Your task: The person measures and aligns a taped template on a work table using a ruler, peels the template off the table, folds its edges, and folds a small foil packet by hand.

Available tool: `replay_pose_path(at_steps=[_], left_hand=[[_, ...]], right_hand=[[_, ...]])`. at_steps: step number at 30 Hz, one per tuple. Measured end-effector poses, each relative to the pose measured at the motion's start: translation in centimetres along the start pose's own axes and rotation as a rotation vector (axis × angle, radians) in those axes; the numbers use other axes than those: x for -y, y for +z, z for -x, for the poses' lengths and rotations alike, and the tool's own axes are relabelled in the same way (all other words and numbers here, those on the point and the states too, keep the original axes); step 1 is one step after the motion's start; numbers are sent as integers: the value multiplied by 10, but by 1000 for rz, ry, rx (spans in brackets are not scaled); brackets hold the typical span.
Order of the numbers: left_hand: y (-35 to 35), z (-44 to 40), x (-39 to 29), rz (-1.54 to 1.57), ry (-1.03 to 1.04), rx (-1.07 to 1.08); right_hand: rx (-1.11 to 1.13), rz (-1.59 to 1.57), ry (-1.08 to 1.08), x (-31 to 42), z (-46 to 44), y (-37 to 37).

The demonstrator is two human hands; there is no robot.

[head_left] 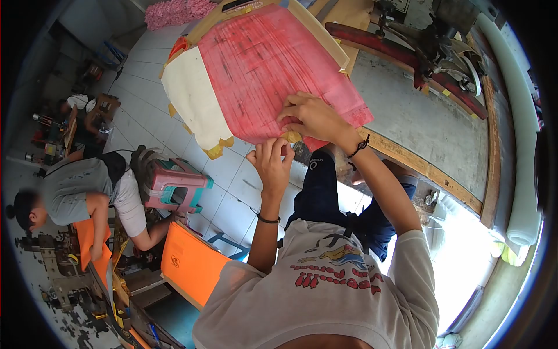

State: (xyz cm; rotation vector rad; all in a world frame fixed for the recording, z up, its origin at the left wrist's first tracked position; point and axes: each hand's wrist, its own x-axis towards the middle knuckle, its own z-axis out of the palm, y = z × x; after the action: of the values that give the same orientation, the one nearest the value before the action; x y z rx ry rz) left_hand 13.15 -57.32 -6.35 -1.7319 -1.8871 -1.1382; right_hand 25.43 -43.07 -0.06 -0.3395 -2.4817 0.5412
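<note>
A red sheet with dark streaks lies over the table corner, its near edge reaching out toward me. Along its left side runs a cream-coloured strip, with bits of yellow tape at the border. My left hand is at the sheet's near edge, fingers curled together; what they pinch is hidden. Bent over the same edge, my right hand has its thumb and fingers closed on the red sheet. A yellow patch shows between the two hands.
A machine with a curved red bar stands on the grey-topped table. To the left, another person bends over an orange sheet. Stacked stools and an orange-topped box stand nearby. A pale roll lies at right.
</note>
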Motion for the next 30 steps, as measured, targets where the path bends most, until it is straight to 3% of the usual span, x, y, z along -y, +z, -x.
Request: replay_pose_path(at_steps=[15, 30], left_hand=[[-6, -7, -6, -32, 78, 71], [-18, -3, 3, 522, -530, 299]], right_hand=[[8, 13, -6, 2, -1, -1], [13, 12, -4, 1, 0, 0]])
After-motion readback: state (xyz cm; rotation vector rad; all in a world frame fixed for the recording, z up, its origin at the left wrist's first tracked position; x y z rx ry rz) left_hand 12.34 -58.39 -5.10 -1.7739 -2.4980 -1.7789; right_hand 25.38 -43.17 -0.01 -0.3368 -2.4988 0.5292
